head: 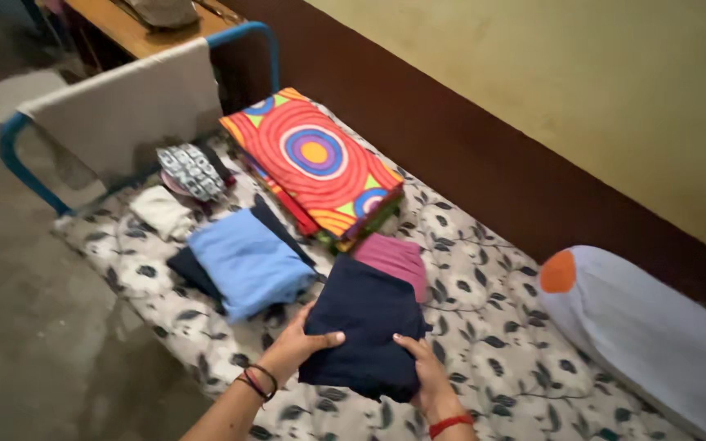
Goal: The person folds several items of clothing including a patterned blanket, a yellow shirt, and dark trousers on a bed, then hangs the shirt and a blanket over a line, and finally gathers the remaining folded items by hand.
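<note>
Our left hand (300, 343) and right hand (422, 371) grip the folded navy cloth (365, 335) beside the pink cloth (394, 260); gripped loosely, it might unfold.

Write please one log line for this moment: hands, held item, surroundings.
left hand: grips folded navy cloth | right hand: grips same cloth | under it: pink cloth | beside: blue cloth | surface: floral bed

Bare forearms; dark bangles on left wrist (258, 382); red band on right wrist (449, 424).
</note>
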